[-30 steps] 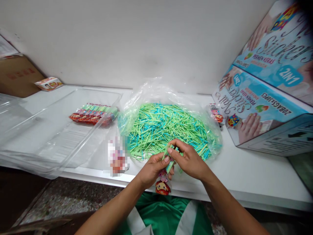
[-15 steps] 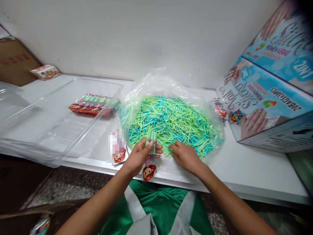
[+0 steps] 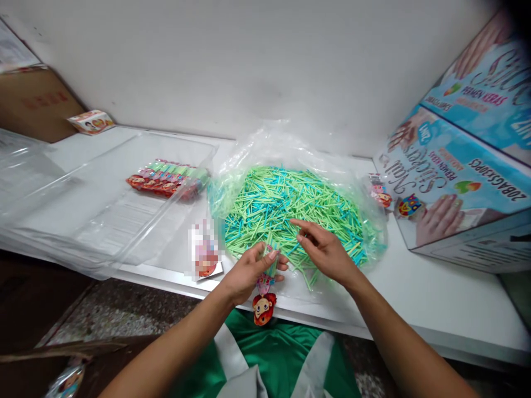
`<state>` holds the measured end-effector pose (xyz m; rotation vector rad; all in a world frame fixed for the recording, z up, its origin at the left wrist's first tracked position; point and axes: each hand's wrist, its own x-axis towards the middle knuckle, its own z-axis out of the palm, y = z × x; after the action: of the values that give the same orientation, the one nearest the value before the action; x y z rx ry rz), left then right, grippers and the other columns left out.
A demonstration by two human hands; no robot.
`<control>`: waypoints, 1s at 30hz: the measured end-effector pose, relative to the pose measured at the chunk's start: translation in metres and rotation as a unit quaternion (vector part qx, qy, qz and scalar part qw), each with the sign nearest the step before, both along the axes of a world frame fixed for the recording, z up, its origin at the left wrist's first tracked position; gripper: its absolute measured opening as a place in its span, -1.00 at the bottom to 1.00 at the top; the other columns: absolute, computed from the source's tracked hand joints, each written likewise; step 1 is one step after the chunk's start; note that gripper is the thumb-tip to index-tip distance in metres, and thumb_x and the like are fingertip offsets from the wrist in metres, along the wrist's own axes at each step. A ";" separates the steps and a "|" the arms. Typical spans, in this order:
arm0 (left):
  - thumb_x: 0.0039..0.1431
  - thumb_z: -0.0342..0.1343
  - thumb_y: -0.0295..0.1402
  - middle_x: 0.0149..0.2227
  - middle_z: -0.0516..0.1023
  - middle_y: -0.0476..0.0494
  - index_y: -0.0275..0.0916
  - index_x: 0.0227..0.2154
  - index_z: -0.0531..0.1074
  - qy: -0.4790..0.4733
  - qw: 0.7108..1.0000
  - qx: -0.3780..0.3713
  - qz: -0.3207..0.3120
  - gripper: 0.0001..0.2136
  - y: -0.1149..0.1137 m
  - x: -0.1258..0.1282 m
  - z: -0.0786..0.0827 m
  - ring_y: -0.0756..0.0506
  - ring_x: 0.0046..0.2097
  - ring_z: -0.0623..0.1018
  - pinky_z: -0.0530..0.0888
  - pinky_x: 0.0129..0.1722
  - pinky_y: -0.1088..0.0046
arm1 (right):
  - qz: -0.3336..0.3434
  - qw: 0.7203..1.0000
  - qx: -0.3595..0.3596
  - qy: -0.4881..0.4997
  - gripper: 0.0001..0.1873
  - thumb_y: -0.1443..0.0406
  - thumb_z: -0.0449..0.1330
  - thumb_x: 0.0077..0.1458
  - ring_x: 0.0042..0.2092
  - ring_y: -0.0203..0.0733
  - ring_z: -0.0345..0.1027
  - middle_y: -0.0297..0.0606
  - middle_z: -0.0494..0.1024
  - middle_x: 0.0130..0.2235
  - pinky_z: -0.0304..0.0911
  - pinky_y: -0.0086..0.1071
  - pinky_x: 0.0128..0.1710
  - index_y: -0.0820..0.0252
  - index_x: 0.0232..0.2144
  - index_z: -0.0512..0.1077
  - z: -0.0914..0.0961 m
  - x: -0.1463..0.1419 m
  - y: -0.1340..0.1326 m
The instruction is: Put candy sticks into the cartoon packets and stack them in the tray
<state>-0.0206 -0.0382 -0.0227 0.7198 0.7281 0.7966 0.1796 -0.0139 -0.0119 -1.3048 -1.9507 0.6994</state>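
Note:
My left hand (image 3: pixel 249 274) is closed around a small clear packet (image 3: pixel 264 307) near the table's front edge. Green sticks show at the packet's upper end, and a red-haired cartoon head hangs at its lower end. My right hand (image 3: pixel 327 253) is just above the near side of a heap of thin green and blue sticks (image 3: pixel 286 190), index finger stretched out and apart from the thumb, with nothing visible in it. The heap lies on a crumpled clear plastic bag (image 3: pixel 265 141). A partly blurred cartoon card (image 3: pixel 206 265) lies left of my left hand.
A clear plastic tray (image 3: pixel 105 221) on the left bears a row of similar filled packets (image 3: pixel 166 178). Large blue printed boxes (image 3: pixel 452 182) stand at right, a packet (image 3: pixel 380 193) beside them. A brown carton (image 3: pixel 35 108) and small box (image 3: pixel 92 121) are at far left.
My right hand has lifted from the near edge of the heap and its index finger has stretched out. The packet stays in my left hand. The view has shifted slightly.

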 end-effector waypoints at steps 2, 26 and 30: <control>0.10 0.15 -0.23 -0.22 0.49 -0.17 -0.26 -0.30 0.27 0.001 1.000 -0.001 -0.010 -0.76 0.000 0.002 0.000 -0.07 -0.18 0.50 0.47 -0.21 0.33 | -0.030 0.987 -0.027 0.158 -0.63 0.26 0.08 0.16 -0.46 -0.37 0.19 -0.40 0.33 -0.39 0.15 -0.48 -0.48 0.05 0.03 0.28 0.015 -0.011 -0.001; 0.15 0.09 -0.21 -0.21 0.45 -0.12 -0.23 -0.19 0.36 0.097 0.974 0.206 0.018 -0.76 0.008 -0.013 0.015 -0.06 -0.14 0.45 0.37 -0.14 0.44 | 0.020 0.996 -0.011 0.082 -0.88 0.28 0.14 0.14 -0.33 -0.26 0.33 -0.27 0.46 -0.34 0.25 -0.39 -0.36 0.13 -0.33 0.48 0.038 -0.032 -0.025; 0.07 0.18 -0.24 -0.06 0.44 -0.21 -0.20 -0.06 0.33 0.077 0.969 0.236 0.007 -0.63 0.009 -0.020 0.024 -0.15 -0.02 0.44 0.38 -0.09 0.36 | 0.046 0.992 0.046 0.105 -0.89 0.32 0.17 0.11 -0.23 -0.22 0.37 -0.26 0.50 -0.30 0.28 -0.36 -0.28 0.09 -0.34 0.51 0.044 -0.035 -0.021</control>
<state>-0.0410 -0.0287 0.0014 1.2187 0.6877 0.9465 0.1449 -0.0354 0.0321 -1.0471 -1.8570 0.7508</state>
